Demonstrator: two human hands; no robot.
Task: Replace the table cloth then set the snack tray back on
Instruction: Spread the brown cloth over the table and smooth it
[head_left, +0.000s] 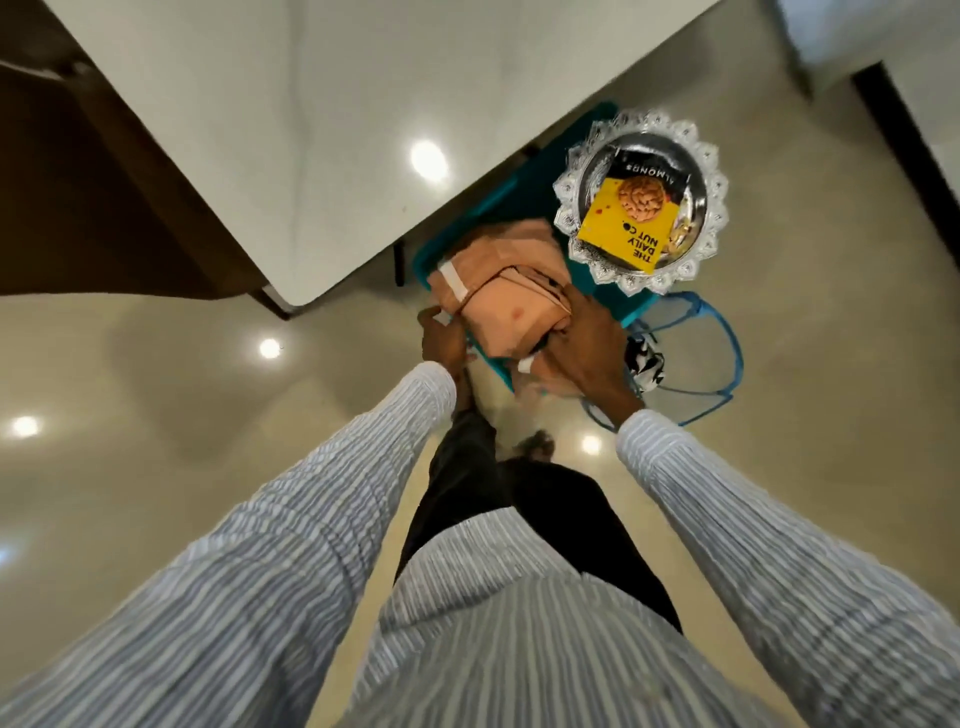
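A folded peach table cloth (506, 291) lies on a teal stool (524, 192) beside the bare white table (291, 130). My left hand (442, 340) grips the cloth bundle at its left near edge. My right hand (589, 343) curls over its right side, fingers wrapped on the fabric. A silver snack tray with a lacy rim (714, 176) rests on the far right part of the stool. It holds a yellow and black almond packet (631, 213).
A blue wire-frame basket (727, 358) with a black-and-white cloth (644, 361) stands on the glossy floor right of the stool. A dark wooden surface (67, 197) lies left of the table. My legs and foot are below the hands.
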